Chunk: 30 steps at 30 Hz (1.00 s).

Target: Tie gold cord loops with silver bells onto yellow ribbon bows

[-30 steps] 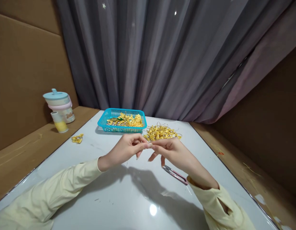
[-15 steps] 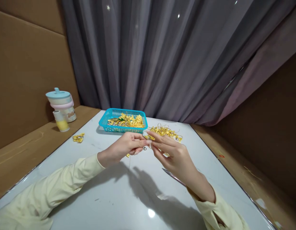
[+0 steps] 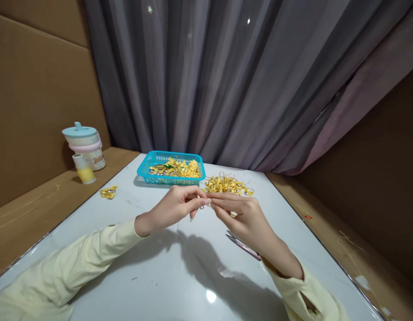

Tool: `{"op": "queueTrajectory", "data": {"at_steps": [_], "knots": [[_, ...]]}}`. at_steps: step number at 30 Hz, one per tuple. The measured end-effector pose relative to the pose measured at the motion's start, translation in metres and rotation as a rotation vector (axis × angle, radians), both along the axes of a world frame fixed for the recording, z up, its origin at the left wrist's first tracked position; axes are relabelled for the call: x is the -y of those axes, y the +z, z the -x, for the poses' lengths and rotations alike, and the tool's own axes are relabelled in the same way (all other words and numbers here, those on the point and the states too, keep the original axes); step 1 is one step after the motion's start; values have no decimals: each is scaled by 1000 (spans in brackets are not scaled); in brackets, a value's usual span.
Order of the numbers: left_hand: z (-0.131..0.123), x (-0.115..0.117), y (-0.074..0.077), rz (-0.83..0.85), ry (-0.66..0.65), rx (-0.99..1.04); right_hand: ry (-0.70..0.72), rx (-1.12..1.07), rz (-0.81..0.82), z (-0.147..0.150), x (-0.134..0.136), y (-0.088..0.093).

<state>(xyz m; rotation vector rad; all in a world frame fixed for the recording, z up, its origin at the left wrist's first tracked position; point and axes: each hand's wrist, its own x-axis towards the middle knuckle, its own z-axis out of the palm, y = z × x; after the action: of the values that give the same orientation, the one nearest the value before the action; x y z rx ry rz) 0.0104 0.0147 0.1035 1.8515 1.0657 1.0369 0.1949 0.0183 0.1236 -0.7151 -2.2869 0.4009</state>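
Note:
My left hand (image 3: 174, 207) and my right hand (image 3: 243, 215) meet fingertip to fingertip above the white table (image 3: 159, 267). Together they pinch a small gold ribbon piece with a silver bead (image 3: 203, 205), mostly hidden by my fingers. Just beyond my hands lies a loose pile of gold bows (image 3: 227, 184). A turquoise basket (image 3: 144, 168) holding more gold bows stands behind my left hand. Small pink thread snips (image 3: 242, 245) lie on the table under my right wrist.
A pastel lidded cup (image 3: 84, 145) and a small yellow spool (image 3: 82, 168) stand on the brown ledge at left. A lone gold bow (image 3: 108, 192) lies at the table's left edge. Grey curtain hangs behind; cardboard walls stand on both sides.
My right hand's fingers, spread half a second ago, have closed onto the piece again. The dangling bow end below my left fingers is no longer visible. Both hands stay in place.

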Motion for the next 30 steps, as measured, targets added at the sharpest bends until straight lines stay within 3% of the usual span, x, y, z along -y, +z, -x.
{"op": "queueTrajectory", "data": {"at_steps": [6,9,22,30], "knots": [[5,-1,-10,-628,34,-388,7,16,161,1,-7,-2],[7,-2,-16,-800,63,-547,-17,35,184,2,-9,-2],[4,5,-25,-967,210,-673,-112,107,12,12,-4,-12],[-1,14,-22,-898,293,-754,-212,128,-93,19,-1,-25]]}}
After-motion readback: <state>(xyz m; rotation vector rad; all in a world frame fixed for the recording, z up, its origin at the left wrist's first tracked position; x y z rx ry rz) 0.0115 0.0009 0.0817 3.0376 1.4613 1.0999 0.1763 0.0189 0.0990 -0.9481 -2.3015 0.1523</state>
